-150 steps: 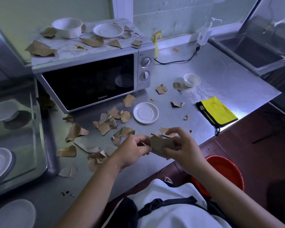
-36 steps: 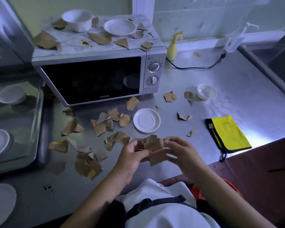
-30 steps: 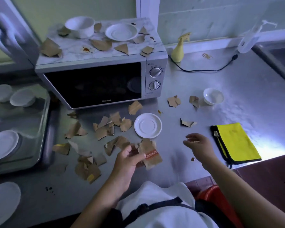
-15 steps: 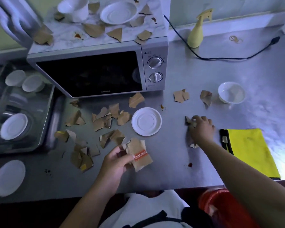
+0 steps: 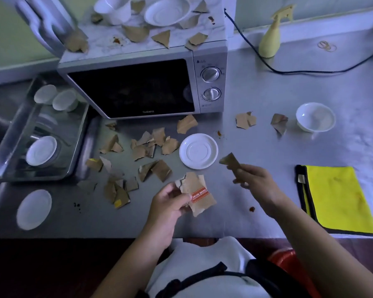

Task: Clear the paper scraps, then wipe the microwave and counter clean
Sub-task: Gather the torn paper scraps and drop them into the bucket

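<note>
We're mid scrap-clearing; wiping not started, judging by the folded yellow cloth (image 5: 337,198) lying flat at the table's (image 5: 267,93) right near edge.

Microwave (image 5: 146,82) sits at the table's back edge, left of centre. Its top carries a white bowl (image 5: 113,9), a white saucer (image 5: 167,10), more brown scraps and a reddish stain (image 5: 116,40), so it needs clearing before any wipe.

Main scrap litter (image 5: 146,147) lies on the table in front of the microwave door, spreading toward the left near edge. Two stray scraps (image 5: 246,120) lie further right, near a small white bowl (image 5: 316,117). A second saucer (image 5: 198,151) sits mid-table.

Left hand (image 5: 168,207) acts as the collector: its grip pinches a stack of scraps (image 5: 196,193), topmost with a red label. Right hand (image 5: 256,183) grip is closed on one fresh scraps piece (image 5: 232,163), likely headed to the stack.

Hard to read: label text too small; a steel tray (image 5: 0,162) with dishes is cut off at the left edge; a red bin (image 5: 289,262) under the table edge is mostly hidden by the arm, so we can only guess it's the dump target. Small dark spots (image 5: 252,209) on the table, nature unclear.
</note>
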Tool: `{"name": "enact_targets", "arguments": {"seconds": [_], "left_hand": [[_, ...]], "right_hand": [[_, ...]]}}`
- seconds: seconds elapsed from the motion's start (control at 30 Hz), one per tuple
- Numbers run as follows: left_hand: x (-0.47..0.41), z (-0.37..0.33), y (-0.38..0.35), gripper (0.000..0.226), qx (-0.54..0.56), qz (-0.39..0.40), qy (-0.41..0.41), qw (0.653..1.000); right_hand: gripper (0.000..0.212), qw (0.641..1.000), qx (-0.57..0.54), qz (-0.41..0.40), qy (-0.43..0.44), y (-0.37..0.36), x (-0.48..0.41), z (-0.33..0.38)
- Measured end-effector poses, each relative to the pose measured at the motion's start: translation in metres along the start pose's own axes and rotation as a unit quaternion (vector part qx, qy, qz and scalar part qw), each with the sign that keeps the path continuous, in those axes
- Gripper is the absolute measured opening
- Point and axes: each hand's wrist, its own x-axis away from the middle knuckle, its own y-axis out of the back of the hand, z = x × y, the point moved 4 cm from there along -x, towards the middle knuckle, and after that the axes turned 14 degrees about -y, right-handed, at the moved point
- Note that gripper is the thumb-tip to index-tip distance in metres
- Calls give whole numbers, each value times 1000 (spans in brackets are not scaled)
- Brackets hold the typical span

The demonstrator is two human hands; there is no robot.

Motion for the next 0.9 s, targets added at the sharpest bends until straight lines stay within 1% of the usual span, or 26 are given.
{"name": "enact_targets", "arguments": {"seconds": [0.07, 0.13, 0.23, 0.3, 0.33, 0.43, 0.5, 0.63, 0.7, 0.77, 0.8, 0.83, 0.9], "left_hand": [[4, 1, -4, 28, -6, -12, -12, 1000], [9, 3, -7, 27, -12, -31, -23, 999], [16, 7, -13, 26, -11, -52, -43, 998], [20, 7, -16, 28, -1, -62, -55, 997], [22, 7, -17, 28, 5, -64, -60, 996], [28, 5, -20, 25, 34, -59, -81, 994], [32, 3, -20, 23, 44, -53, -100, 993], [36, 2, -19, 24, 66, -38, -119, 990], [38, 3, -20, 26, 75, -23, -125, 989], [37, 3, -23, 25, 90, -3, -123, 988], [35, 4, -24, 26, 96, 8, -119, 988], [33, 4, -26, 30, 98, 20, -116, 988], [29, 4, -29, 39, 96, 41, -105, 989]], "right_hand": [[28, 996, -5, 88, 24, -14, 26, 8], [28, 991, -31, 121, 51, -21, 46, 18], [16, 989, -73, 111, 63, -23, 62, 28], [4, 991, -68, 107, 51, -27, 66, 29], [3, 991, -63, 103, 51, -29, 68, 29], [8, 995, -19, 60, 81, -35, 69, 26], [13, 997, 11, 36, 71, -35, 66, 23], [15, 997, 17, 54, 46, -39, 59, 14], [16, 997, 7, 55, 48, -41, 59, 12], [16, 995, -32, 74, 60, -41, 61, 10], [13, 993, -55, 81, 62, -41, 62, 9], [11, 992, -71, 77, 62, -39, 64, 8], [18, 993, -89, 48, 57, -36, 65, 4]]}}
